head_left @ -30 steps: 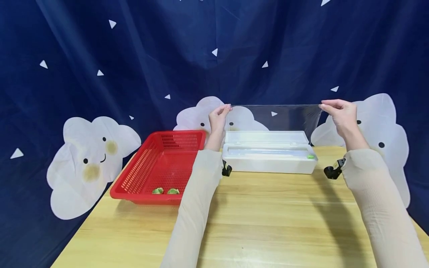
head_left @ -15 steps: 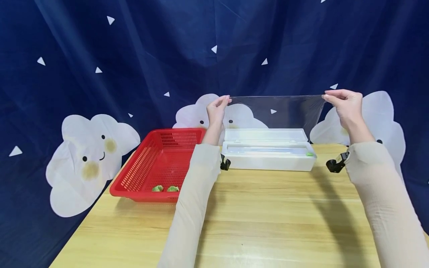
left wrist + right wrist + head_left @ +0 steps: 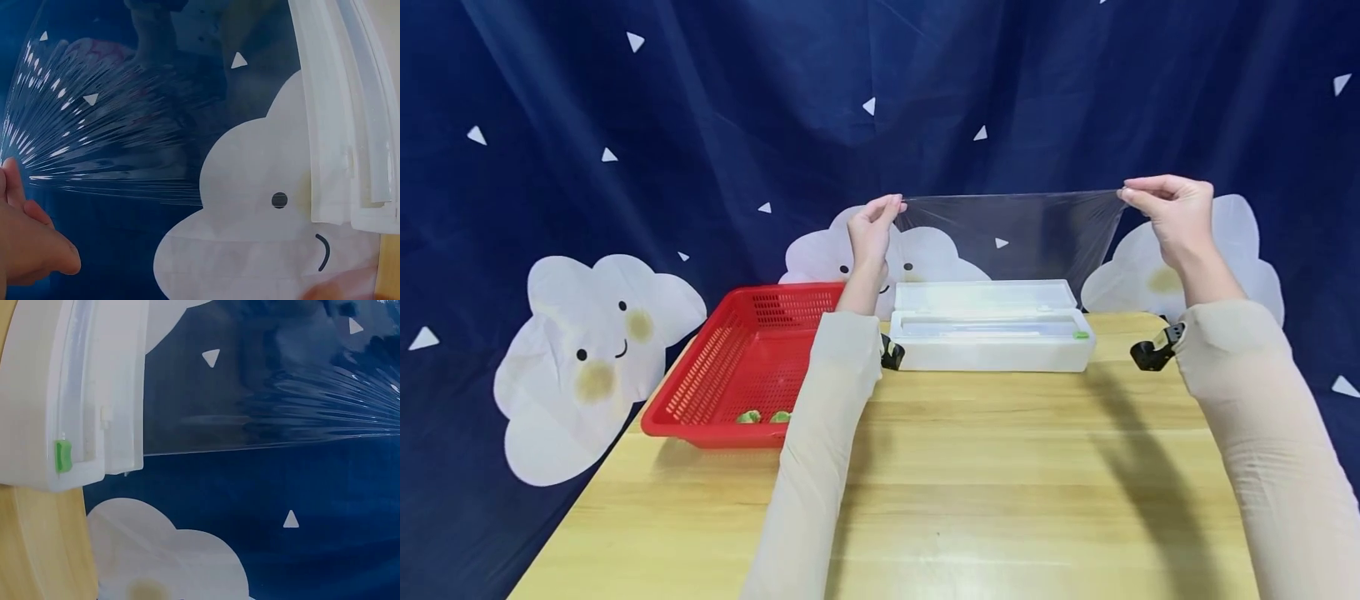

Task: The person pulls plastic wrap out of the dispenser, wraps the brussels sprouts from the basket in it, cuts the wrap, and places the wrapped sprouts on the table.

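Observation:
A sheet of clear cling film [image 3: 1007, 221] stretches upright between both hands, rising from a white cling film dispenser box [image 3: 996, 353] whose lid [image 3: 985, 294] stands open at the back. My left hand [image 3: 871, 233] pinches the film's upper left corner between thumb and fingers. At the upper right corner my right hand [image 3: 1182, 215] pinches it the same way. Creases fan out from the left fingertips across the film [image 3: 94, 119] in the left wrist view. A green slider [image 3: 1080, 335] sits at the box's right end. The right hand is outside the right wrist view.
Left of the box, a red plastic basket [image 3: 730, 430] stands on the wooden table [image 3: 1000, 483]. Two small green vegetable pieces lie in it, one of them [image 3: 748, 417] beside the other, partly behind the left sleeve [image 3: 827, 400]. A blue curtain [image 3: 737, 100] hangs behind the table.
Both hands have risen with the film's edge between them, drawing a taller sheet up from the box. They have also spread slightly further apart. The box and basket have stayed on the table.

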{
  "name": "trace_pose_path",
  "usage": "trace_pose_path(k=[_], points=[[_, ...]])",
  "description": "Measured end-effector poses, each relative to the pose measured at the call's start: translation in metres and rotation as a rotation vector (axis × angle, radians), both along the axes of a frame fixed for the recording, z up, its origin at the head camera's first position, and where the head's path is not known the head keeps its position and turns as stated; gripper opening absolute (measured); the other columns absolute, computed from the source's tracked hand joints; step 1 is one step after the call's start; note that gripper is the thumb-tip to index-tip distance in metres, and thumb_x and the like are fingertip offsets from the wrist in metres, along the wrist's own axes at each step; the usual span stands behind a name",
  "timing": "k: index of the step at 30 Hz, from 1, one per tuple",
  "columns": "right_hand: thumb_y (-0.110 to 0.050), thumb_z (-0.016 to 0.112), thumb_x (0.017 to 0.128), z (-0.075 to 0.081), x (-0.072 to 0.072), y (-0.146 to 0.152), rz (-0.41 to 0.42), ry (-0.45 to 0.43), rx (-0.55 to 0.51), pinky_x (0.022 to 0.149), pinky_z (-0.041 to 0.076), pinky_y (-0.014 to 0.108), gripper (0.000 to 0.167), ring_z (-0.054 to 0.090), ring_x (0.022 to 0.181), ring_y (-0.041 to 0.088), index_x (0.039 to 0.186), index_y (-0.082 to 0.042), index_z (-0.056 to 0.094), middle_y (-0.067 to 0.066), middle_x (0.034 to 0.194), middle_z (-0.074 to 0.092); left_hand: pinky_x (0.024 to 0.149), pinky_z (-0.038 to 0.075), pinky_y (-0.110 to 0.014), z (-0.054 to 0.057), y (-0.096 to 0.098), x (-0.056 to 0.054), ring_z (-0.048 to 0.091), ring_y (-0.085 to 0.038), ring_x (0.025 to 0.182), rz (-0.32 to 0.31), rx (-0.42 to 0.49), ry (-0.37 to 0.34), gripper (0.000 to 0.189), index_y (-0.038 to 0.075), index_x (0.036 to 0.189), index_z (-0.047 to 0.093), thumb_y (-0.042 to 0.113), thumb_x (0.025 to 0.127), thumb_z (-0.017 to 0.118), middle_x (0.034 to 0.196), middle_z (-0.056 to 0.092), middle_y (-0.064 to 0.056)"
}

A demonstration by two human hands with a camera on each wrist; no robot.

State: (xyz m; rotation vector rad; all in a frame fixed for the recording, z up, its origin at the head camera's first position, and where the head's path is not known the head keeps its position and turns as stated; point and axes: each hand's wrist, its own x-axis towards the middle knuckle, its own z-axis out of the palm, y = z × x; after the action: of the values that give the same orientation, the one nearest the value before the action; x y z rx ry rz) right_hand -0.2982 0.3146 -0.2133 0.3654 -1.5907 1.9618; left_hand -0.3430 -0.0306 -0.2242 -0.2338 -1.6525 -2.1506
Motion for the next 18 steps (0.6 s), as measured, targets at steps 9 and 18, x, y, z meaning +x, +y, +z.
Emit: trace_pose_path(k=[9, 18], points=[[0.011, 0.068, 0.072, 0.006, 0.019, 0.004, -0.031, -0.010, 0.066, 0.062, 0.046, 0.011, 0.014, 0.061, 0.063, 0.004, 0.077, -0.001, 0.073, -0.003, 0.067, 0.069, 0.081, 0.043, -0.017, 0.009, -0.007, 0.013, 0.063, -0.012, 0.086, -0.042, -0.108, 0.033, 0.024, -0.007, 0.100, 0.066, 0.011, 0.085, 0.064, 0.069, 0.065, 0.007], [0.004, 0.072, 0.072, 0.002, 0.052, 0.001, 0.028, 0.011, 0.134, 0.057, 0.046, 0.010, 0.008, 0.064, 0.064, 0.004, 0.078, 0.000, 0.073, -0.002, 0.068, 0.070, 0.085, 0.045, -0.025, 0.006, -0.028, 0.043, 0.060, -0.005, 0.074, -0.106, -0.248, 0.110, 0.022, -0.013, 0.096, 0.064, 0.005, 0.085, 0.063, 0.064, 0.062, 0.013]])
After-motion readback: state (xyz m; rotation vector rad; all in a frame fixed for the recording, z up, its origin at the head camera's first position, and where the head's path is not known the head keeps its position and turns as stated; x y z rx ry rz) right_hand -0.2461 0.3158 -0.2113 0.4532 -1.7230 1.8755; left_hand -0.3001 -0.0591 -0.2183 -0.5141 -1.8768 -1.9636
